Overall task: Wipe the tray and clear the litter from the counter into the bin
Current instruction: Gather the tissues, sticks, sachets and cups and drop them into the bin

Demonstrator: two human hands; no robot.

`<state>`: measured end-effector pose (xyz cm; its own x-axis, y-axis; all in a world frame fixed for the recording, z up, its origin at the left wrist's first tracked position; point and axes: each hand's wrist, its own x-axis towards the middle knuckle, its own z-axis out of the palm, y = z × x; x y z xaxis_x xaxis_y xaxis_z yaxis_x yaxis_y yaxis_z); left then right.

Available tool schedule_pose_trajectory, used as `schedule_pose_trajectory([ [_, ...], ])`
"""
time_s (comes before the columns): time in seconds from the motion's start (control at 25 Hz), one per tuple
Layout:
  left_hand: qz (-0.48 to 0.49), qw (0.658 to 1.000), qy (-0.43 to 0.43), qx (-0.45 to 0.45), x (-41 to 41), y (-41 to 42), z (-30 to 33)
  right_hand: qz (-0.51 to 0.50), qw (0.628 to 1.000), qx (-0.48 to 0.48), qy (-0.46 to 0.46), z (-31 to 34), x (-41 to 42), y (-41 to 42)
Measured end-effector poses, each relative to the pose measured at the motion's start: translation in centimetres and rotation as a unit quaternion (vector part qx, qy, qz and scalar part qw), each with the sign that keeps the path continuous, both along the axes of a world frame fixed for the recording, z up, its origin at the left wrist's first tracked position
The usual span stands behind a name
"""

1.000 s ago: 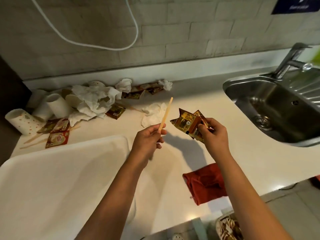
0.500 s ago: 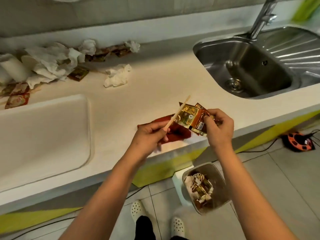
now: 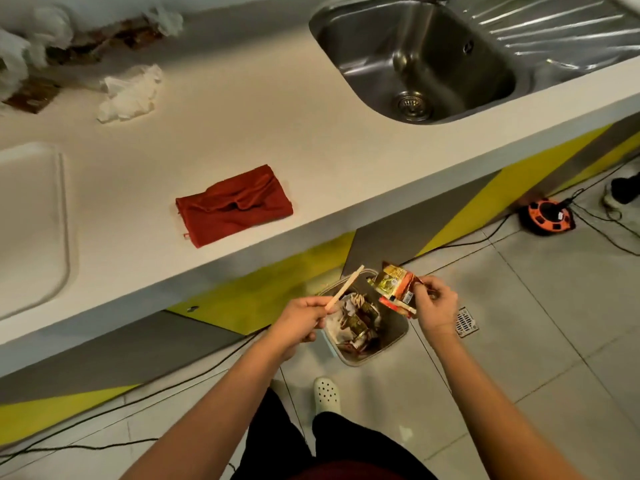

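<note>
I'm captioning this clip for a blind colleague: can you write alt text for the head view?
Seen from above, a person's left hand holds a wooden stir stick and the right hand holds sachet wrappers over a litter-filled bin on the floor. Behind, a red cloth lies on the white counter.

Two bare forearms reached up from the bottom of the frame toward its lower centre. The left hand (image 3: 304, 322) was curled, its thumb and fingers pinching a thin wooden stick (image 3: 344, 288) that slanted up and to the right. The right hand (image 3: 437, 308), just to the right and apart from the left, had its fingers bent, gripping a bunch of crumpled sachets (image 3: 394, 287) at their right edge.
</note>
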<state>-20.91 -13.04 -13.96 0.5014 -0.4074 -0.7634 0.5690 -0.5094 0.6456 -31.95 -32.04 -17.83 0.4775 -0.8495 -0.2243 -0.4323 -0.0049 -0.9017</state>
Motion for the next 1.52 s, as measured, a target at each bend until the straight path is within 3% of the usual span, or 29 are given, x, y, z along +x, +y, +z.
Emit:
schedule_pose_trajectory([
  [0.16, -0.049, 0.993, 0.014, 0.106, -1.1, -1.3, -3.6, 0.047, 0.989, 0.034, 0.136, -3.5, -1.5, 0.5],
  [0.32, -0.109, 0.989, -0.01, 0.098, -1.1, -3.3, -5.0, 0.061, 0.975, 0.006, 0.213, -5.1, -0.8, 0.4],
  [0.48, -0.18, 0.98, 0.001, 0.081, -0.4, -4.2, -5.3, 0.106, 0.962, 0.124, 0.221, -6.4, -0.1, 0.2],
  [0.6, -0.173, 0.982, -0.022, 0.075, 0.3, -3.8, -4.3, 0.102, 0.961, 0.132, 0.221, -6.5, 0.1, 0.4],
  [0.72, -0.148, 0.987, -0.045, 0.039, 0.9, -4.0, -2.3, 0.095, 0.976, 0.082, 0.18, -5.2, 1.2, 0.9],
  [0.88, -0.116, 0.988, -0.087, -0.06, 2.7, -4.2, 2.2, 0.074, 0.997, -0.009, 0.005, -0.7, 4.6, 1.6],
  [1.08, -0.061, 0.972, -0.149, -0.171, 7.0, -1.8, 10.6, 0.075, 0.974, -0.08, -0.2, 8.1, 10.8, 3.1],
  [1.32, 0.04, 0.955, -0.253, -0.147, 15.8, 5.3, 15.8, 0.151, 0.956, -0.085, -0.238, 15.0, 20.1, 8.1],
  [1.52, 0.129, 0.939, -0.294, -0.123, 22.6, 12.9, 16.5, 0.22, 0.954, -0.111, -0.173, 16.1, 27.6, 13.9],
])
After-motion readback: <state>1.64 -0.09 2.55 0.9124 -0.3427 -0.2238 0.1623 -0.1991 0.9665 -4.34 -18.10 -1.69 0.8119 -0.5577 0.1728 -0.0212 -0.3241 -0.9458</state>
